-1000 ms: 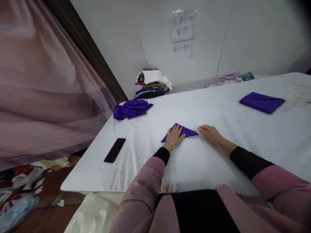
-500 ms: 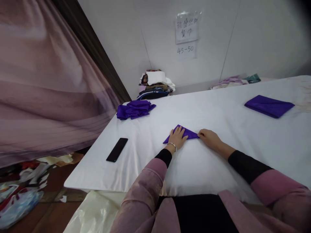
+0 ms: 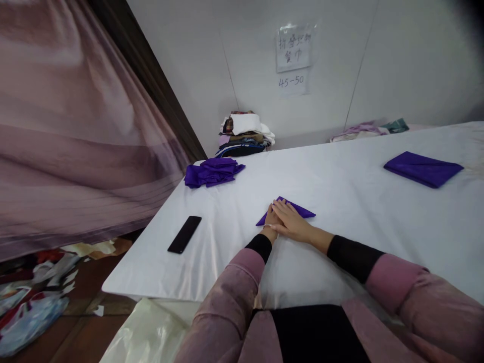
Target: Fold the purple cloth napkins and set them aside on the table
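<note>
A purple napkin [image 3: 301,209], folded into a flat triangle, lies on the white-covered table [image 3: 340,201] in front of me. My left hand [image 3: 271,218] rests flat on its left part, a bracelet at the wrist. Across it lies my right hand [image 3: 295,222], fingers stretched out, covering most of the left fingers. Neither hand grips anything. The napkin's top tip and its right corner show beyond the hands, and its left corner sticks out beside the left wrist.
A crumpled purple cloth pile [image 3: 214,172] lies back left, with a black phone [image 3: 184,234] nearer me. At the right is another folded purple napkin [image 3: 422,169]. Stacked clothes [image 3: 245,135] stand by the wall, below a paper sign [image 3: 293,48]. Plastic bags [image 3: 34,317] lie on the floor.
My right hand has let go of the napkin's right corner and moved left onto the back of my left hand. The left hand stays on the napkin. The view has shifted slightly.
</note>
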`<state>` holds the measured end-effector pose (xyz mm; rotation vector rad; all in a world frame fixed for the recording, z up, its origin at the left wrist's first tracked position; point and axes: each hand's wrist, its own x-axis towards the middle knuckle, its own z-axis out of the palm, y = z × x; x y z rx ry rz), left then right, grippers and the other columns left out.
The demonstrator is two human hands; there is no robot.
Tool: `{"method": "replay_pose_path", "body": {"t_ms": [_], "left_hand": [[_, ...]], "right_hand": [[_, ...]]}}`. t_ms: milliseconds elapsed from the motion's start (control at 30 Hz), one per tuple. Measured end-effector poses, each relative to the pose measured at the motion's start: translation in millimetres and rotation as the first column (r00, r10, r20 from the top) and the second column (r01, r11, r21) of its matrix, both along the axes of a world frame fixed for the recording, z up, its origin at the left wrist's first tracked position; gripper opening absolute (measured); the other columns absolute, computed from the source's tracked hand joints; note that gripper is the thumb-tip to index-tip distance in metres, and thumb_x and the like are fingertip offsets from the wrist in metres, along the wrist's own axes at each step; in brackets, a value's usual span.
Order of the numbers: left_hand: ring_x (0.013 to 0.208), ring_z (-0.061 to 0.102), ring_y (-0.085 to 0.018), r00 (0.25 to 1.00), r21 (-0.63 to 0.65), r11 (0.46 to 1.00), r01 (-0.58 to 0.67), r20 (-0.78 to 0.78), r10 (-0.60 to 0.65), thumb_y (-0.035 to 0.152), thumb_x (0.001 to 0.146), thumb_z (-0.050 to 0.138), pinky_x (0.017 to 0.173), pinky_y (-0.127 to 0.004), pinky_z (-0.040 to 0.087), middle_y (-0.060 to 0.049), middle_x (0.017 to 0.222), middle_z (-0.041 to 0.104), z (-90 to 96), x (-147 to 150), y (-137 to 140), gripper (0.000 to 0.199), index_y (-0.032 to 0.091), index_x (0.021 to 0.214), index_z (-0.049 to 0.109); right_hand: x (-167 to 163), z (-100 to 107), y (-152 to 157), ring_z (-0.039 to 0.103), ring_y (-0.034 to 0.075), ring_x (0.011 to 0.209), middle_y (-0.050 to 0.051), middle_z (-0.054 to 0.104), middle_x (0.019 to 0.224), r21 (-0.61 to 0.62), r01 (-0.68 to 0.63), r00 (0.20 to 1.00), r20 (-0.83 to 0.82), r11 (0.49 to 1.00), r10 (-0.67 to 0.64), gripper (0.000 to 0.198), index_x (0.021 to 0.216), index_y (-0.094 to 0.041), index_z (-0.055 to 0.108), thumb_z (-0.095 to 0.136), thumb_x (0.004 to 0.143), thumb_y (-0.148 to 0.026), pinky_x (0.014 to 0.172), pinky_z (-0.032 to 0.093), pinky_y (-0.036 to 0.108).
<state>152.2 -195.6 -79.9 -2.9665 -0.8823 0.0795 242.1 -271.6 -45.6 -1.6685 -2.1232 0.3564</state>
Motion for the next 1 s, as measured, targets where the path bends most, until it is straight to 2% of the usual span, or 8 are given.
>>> {"method": "replay_pose_path", "body": {"t_ms": [167, 300, 400, 500, 600, 700, 900, 1000], "left_hand": [[0.139, 0.013, -0.025, 0.999, -0.031, 0.999, -0.036, -0.005, 0.036, 0.040, 0.089, 0.033, 0.113, -0.047, 0.010, -0.004, 0.151, 0.023, 0.2, 2.3, -0.6, 0.060, 0.022, 0.145, 0.021], [0.140, 0.010, -0.023, 0.997, -0.088, 0.994, -0.068, 0.016, 0.070, 0.042, 0.091, 0.025, 0.113, -0.047, 0.012, -0.004, 0.152, 0.021, 1.8, 4.3, -2.0, 0.059, 0.020, 0.145, 0.020], [0.140, 0.010, -0.019, 0.992, -0.124, 0.988, -0.093, 0.075, 0.103, 0.044, 0.093, 0.020, 0.113, -0.044, 0.012, -0.004, 0.152, 0.020, 3.5, 4.9, -2.4, 0.058, 0.017, 0.144, 0.022], [0.140, 0.011, -0.017, 0.991, -0.151, 0.986, -0.077, 0.096, 0.092, 0.042, 0.093, 0.019, 0.114, -0.042, 0.011, -0.004, 0.152, 0.021, 5.8, -1.4, -0.9, 0.057, 0.015, 0.143, 0.024], [0.140, 0.009, -0.019, 0.988, -0.170, 0.979, -0.108, 0.094, 0.125, 0.047, 0.093, 0.018, 0.113, -0.046, 0.010, -0.003, 0.152, 0.018, 8.0, -20.5, 2.4, 0.059, 0.018, 0.144, 0.022], [0.140, 0.008, -0.022, 0.972, -0.184, 0.961, -0.206, 0.073, 0.222, 0.052, 0.092, 0.015, 0.113, -0.050, 0.009, -0.004, 0.153, 0.016, 8.8, -49.0, 4.4, 0.062, 0.020, 0.145, 0.019], [0.140, 0.010, -0.020, 0.931, -0.216, 0.911, -0.351, 0.020, 0.364, 0.040, 0.094, 0.018, 0.112, -0.051, 0.009, -0.002, 0.152, 0.019, 13.1, -96.1, 2.1, 0.054, 0.022, 0.144, 0.021], [0.140, 0.013, -0.020, 0.870, -0.244, 0.848, -0.471, 0.030, 0.492, 0.034, 0.093, 0.020, 0.112, -0.051, 0.011, -0.004, 0.152, 0.019, 19.8, -101.3, -0.4, 0.052, 0.020, 0.143, 0.023]], "right_hand": [[12.6, -19.0, 16.0, 0.006, 0.025, 0.140, 0.013, 0.014, 0.152, -0.093, 0.068, 0.998, -0.011, 0.993, -0.070, 0.082, 0.147, -0.012, 0.014, 0.023, 0.086, -0.067, 0.111, 0.010, 0.045], [36.9, -33.5, 8.5, 0.009, 0.023, 0.139, 0.011, 0.013, 0.153, -0.070, 0.087, 0.995, 0.056, 0.994, -0.083, 0.081, 0.148, -0.014, 0.010, 0.022, 0.086, -0.066, 0.111, 0.012, 0.043], [50.6, -40.3, 1.4, 0.012, 0.024, 0.139, 0.011, 0.018, 0.151, -0.068, 0.133, 0.983, 0.135, 0.989, -0.123, 0.080, 0.148, -0.016, 0.012, 0.022, 0.086, -0.066, 0.111, 0.013, 0.044], [57.5, -44.5, -1.7, 0.015, 0.024, 0.138, 0.010, 0.022, 0.150, -0.044, 0.113, 0.977, 0.188, 0.993, -0.102, 0.078, 0.147, -0.019, 0.016, 0.023, 0.086, -0.066, 0.111, 0.015, 0.046], [58.8, -46.2, -2.5, 0.016, 0.025, 0.138, 0.012, 0.024, 0.150, -0.008, 0.094, 0.973, 0.210, 0.996, -0.091, 0.077, 0.146, -0.017, 0.020, 0.024, 0.086, -0.066, 0.109, 0.017, 0.047], [58.2, -46.7, -2.6, 0.016, 0.026, 0.138, 0.015, 0.024, 0.149, 0.001, 0.084, 0.972, 0.222, 0.996, -0.082, 0.078, 0.145, -0.014, 0.022, 0.023, 0.087, -0.065, 0.109, 0.017, 0.047], [59.8, -49.2, -1.6, 0.016, 0.026, 0.138, 0.011, 0.023, 0.150, -0.002, 0.087, 0.972, 0.219, 0.996, -0.084, 0.077, 0.146, -0.019, 0.022, 0.025, 0.086, -0.066, 0.110, 0.018, 0.046], [60.6, -50.4, -1.2, 0.016, 0.026, 0.138, 0.010, 0.022, 0.151, -0.006, 0.086, 0.971, 0.223, 0.996, -0.083, 0.077, 0.146, -0.019, 0.022, 0.026, 0.085, -0.066, 0.110, 0.018, 0.046]]}}
